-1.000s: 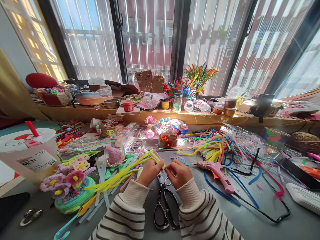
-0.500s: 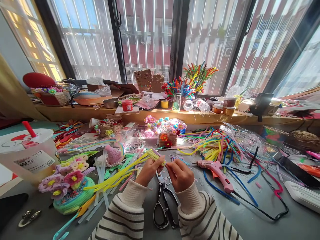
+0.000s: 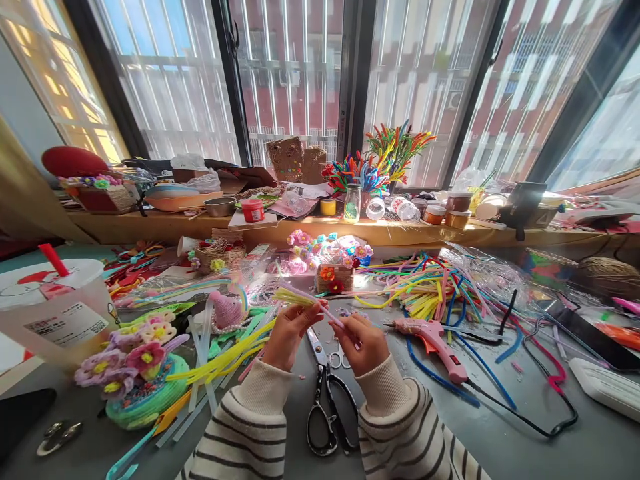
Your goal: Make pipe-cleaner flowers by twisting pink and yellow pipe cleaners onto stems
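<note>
My left hand [image 3: 289, 333] is closed around a short bundle of yellow and lilac pipe cleaners [image 3: 294, 296], whose loose ends point up and left. Between finger and thumb, my right hand [image 3: 365, 343] pinches a lilac pipe cleaner [image 3: 330, 315] that runs across to the bundle. How it joins the bundle is hidden by my left fingers. Black-handled scissors [image 3: 322, 413] lie on the table just below and between my hands, with a small pair of scissors [image 3: 340, 361] beside them. Long yellow pipe cleaners [image 3: 225, 357] stretch out left of my left wrist.
A pink glue gun [image 3: 433, 340] with its cord lies to the right, near a heap of coloured pipe cleaners [image 3: 425, 303]. On the left stand a drink cup [image 3: 65, 320] and a green pot with fuzzy flowers [image 3: 147, 393]. A small flower box [image 3: 334, 279] stands ahead.
My hands have moved slightly apart, and a length of lilac pipe cleaner now shows between them. The bundle in my left hand has tipped further to the left.
</note>
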Demonstrator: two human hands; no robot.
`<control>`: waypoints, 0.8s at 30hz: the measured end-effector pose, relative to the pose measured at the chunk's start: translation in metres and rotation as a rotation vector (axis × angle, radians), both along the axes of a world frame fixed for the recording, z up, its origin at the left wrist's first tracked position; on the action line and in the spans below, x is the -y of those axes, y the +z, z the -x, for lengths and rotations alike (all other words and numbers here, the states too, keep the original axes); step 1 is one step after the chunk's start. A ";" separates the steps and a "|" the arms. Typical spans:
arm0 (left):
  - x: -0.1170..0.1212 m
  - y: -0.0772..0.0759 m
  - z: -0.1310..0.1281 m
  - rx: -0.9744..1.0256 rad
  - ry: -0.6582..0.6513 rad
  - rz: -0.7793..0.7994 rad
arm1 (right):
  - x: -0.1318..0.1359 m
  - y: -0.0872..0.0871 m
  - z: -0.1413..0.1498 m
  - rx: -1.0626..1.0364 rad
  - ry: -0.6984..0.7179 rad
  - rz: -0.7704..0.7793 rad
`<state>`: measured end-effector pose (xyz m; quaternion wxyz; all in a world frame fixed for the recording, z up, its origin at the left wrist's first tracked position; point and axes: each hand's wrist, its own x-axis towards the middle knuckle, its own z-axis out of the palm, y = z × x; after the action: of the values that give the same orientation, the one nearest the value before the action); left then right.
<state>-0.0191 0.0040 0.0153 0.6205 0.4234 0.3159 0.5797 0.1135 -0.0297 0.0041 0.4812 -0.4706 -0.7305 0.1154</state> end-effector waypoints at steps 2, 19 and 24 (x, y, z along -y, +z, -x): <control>-0.001 0.002 0.003 0.146 -0.004 0.053 | 0.000 -0.002 0.001 -0.028 0.185 0.153; 0.006 -0.001 0.000 -0.500 -0.695 0.113 | -0.008 -0.007 0.000 -0.813 0.249 0.485; 0.006 0.000 0.001 -0.453 -0.660 0.051 | -0.007 -0.004 0.004 -1.100 0.352 0.704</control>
<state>-0.0197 -0.0021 0.0154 0.6984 0.6034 0.3060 0.2333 0.1096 -0.0223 0.0004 0.5749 -0.3460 -0.3637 0.6461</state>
